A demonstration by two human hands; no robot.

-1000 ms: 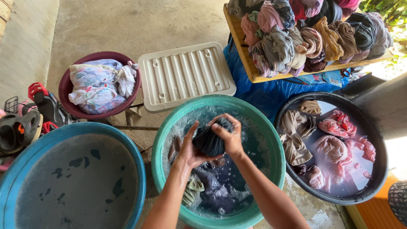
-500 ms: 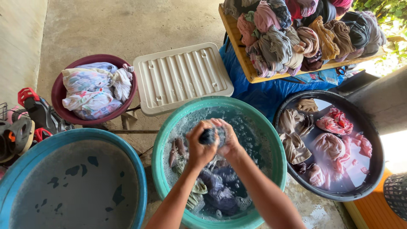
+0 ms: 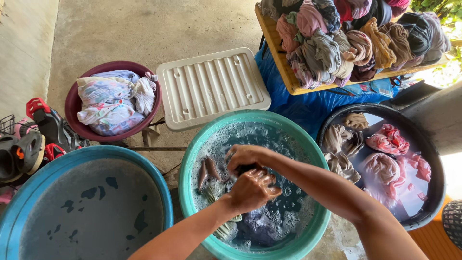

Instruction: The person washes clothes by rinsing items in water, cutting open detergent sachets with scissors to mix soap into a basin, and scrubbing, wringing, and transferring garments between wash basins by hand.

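Left hand (image 3: 251,188): clenched on a dark wet cloth (image 3: 245,169), above the suds; right hand (image 3: 244,157): gripping the same cloth, touching the left; both over the round teal plastic basin (image 3: 308,144) of soapy water; black tub (image 3: 428,144) of soaking pink garments just beside it, right.

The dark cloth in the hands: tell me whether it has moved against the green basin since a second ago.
Yes. The dark cloth has come down from above the suds toward the soapy water inside the green basin, now nearly hidden between the left hand and right hand.
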